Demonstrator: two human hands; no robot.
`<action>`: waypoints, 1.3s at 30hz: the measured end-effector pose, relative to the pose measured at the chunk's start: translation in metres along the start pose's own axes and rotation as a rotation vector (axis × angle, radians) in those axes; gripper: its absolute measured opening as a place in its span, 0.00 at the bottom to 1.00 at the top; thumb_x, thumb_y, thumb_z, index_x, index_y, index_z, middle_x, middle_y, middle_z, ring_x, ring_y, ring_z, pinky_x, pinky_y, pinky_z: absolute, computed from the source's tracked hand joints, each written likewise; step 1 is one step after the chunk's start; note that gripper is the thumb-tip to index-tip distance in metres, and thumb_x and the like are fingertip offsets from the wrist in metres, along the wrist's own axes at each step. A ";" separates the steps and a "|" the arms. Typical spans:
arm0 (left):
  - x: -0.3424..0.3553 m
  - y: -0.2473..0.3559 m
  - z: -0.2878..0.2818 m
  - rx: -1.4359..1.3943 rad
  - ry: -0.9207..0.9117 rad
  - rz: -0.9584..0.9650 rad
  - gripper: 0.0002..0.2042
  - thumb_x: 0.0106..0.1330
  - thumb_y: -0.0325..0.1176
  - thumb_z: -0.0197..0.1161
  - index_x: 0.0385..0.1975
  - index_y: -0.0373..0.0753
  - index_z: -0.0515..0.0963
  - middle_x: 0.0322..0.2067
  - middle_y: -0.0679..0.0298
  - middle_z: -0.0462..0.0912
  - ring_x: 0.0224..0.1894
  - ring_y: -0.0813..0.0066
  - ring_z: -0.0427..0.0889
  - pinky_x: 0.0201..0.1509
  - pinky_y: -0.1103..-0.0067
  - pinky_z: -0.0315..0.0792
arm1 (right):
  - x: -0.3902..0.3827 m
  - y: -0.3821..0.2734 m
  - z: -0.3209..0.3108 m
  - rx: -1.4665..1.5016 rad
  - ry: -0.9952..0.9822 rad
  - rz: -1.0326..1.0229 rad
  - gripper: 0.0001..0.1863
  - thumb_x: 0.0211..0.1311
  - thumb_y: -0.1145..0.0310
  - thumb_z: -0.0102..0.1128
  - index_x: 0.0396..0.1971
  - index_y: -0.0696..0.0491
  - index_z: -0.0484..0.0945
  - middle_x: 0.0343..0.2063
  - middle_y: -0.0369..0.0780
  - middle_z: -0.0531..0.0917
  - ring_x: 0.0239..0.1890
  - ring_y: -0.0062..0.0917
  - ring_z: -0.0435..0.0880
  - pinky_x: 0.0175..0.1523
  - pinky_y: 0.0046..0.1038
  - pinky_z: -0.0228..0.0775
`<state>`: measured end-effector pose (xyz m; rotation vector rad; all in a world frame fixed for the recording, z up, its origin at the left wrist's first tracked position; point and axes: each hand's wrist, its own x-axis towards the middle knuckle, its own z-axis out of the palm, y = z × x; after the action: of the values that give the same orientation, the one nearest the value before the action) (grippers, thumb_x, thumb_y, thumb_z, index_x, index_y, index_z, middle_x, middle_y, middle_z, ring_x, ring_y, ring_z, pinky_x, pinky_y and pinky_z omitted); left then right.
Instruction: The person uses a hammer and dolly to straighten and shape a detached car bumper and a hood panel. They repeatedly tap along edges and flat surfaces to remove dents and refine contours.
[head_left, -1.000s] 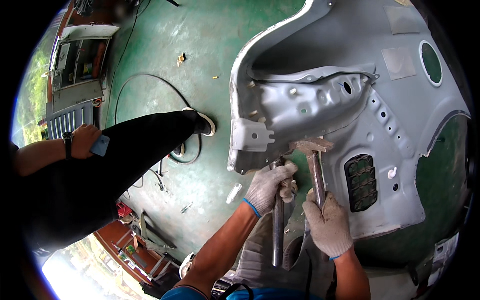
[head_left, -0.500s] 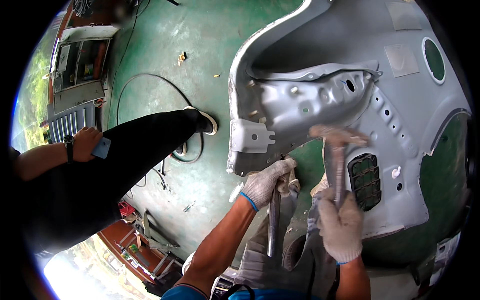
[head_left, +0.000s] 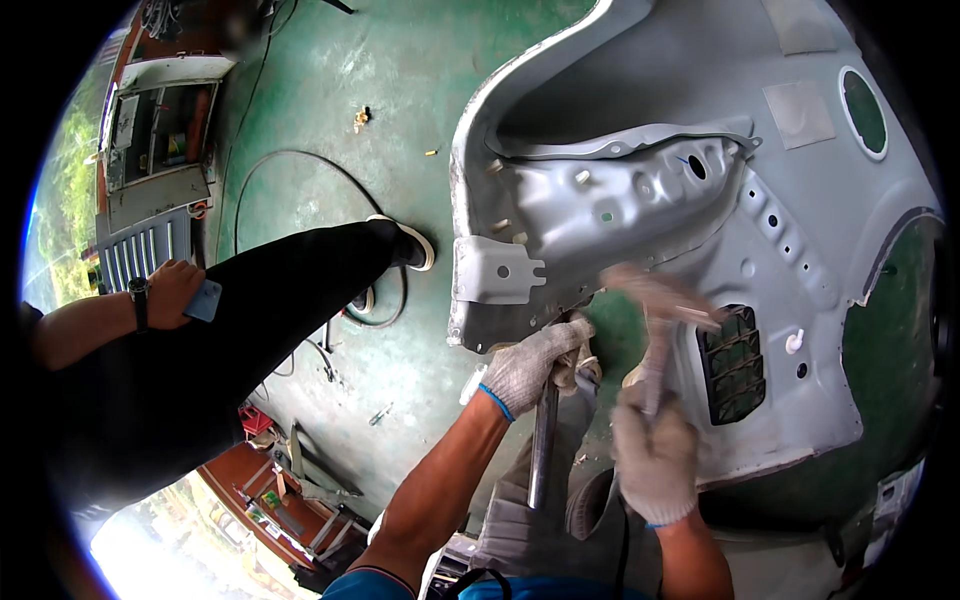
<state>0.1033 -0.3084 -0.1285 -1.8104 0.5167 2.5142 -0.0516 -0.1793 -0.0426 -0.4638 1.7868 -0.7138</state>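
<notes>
While the left hand (head_left: 540,362), gloved, curls tight around a metal bar (head_left: 542,450) just below the grey panel's (head_left: 620,180) lower left corner, the right hand (head_left: 655,455), also gloved, wraps a hammer (head_left: 660,303) by its handle. Hammer blurred, head across the panel's notched lower edge; contact cannot be told. Black grille (head_left: 732,365) set in panel, lower part. Left of panel: person (head_left: 250,280) in dark trousers holding a phone (head_left: 205,300), black hose (head_left: 300,153) looped on green floor (head_left: 310,70). Farther left of panel, a cabinet (head_left: 155,200).
</notes>
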 end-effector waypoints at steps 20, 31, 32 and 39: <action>-0.007 -0.008 -0.004 0.103 0.102 0.044 0.20 0.72 0.47 0.66 0.22 0.38 0.78 0.19 0.66 0.75 0.21 0.78 0.74 0.29 0.77 0.72 | -0.002 0.001 0.010 0.013 -0.075 0.155 0.10 0.70 0.66 0.66 0.40 0.57 0.79 0.20 0.38 0.83 0.23 0.21 0.84 0.31 0.28 0.76; -0.061 -0.017 0.004 -0.201 0.192 0.200 0.09 0.69 0.32 0.66 0.37 0.37 0.74 0.18 0.66 0.71 0.15 0.77 0.71 0.19 0.76 0.70 | -0.024 0.000 0.013 0.320 -0.228 0.207 0.10 0.70 0.66 0.68 0.41 0.56 0.80 0.20 0.36 0.84 0.22 0.17 0.84 0.29 0.24 0.75; -0.065 -0.019 0.004 -0.211 0.204 0.200 0.09 0.70 0.32 0.66 0.37 0.37 0.73 0.19 0.66 0.71 0.15 0.77 0.71 0.19 0.76 0.70 | -0.025 0.005 0.016 0.306 -0.249 0.167 0.10 0.70 0.65 0.68 0.41 0.56 0.80 0.20 0.36 0.84 0.22 0.18 0.84 0.29 0.24 0.75; -0.072 -0.017 0.007 -0.258 0.192 0.215 0.11 0.70 0.33 0.67 0.41 0.37 0.72 0.19 0.66 0.71 0.15 0.77 0.71 0.19 0.76 0.70 | -0.023 -0.005 0.012 0.206 -0.179 0.189 0.09 0.69 0.66 0.68 0.40 0.56 0.80 0.21 0.38 0.85 0.23 0.20 0.86 0.30 0.26 0.77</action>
<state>0.1245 -0.2765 -0.0645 -2.2148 0.4275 2.6675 -0.0334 -0.1714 -0.0258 -0.2099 1.5466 -0.6920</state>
